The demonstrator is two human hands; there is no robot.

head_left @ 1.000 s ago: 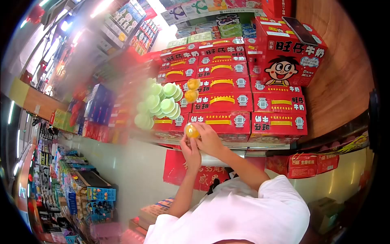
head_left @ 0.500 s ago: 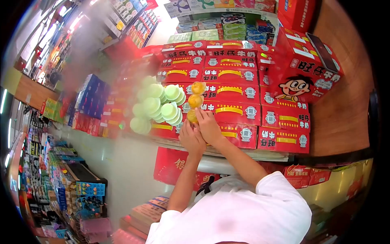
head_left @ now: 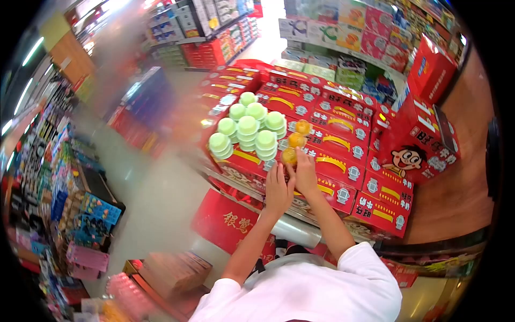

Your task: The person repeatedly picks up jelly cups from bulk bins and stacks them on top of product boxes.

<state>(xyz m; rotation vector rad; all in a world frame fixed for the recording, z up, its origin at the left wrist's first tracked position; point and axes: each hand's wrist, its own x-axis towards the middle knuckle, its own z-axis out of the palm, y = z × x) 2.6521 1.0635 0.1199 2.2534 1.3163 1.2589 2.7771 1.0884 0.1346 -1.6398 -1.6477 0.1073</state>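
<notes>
Three small yellow-orange rounded cups with clear rims stand in a row on red milk cartons: a far cup (head_left: pixel 302 127), a middle cup (head_left: pixel 296 140) and a near cup (head_left: pixel 289 156). My right hand (head_left: pixel 307 176) has its fingertips closed at the near cup's right side. My left hand (head_left: pixel 279 192) lies just below that cup, fingers stretched and thumb apart, close to the right hand; whether it touches the cup is hard to tell. Left of the row stand several stacks of pale green cups (head_left: pixel 248 126), domed ends up.
Red milk cartons (head_left: pixel 335 142) with yellow handles form the work surface. A taller red box (head_left: pixel 416 142) stands at the right, with a brown wooden surface (head_left: pixel 456 188) beyond. Shop shelves (head_left: pixel 59 161) line the left; cardboard boxes (head_left: pixel 177 276) sit on the floor below.
My view has swung left and tilted, so the cartons and cups appear farther right and slanted. Both hands stay by the near yellow-orange cup; the left hand's fingers look straighter.
</notes>
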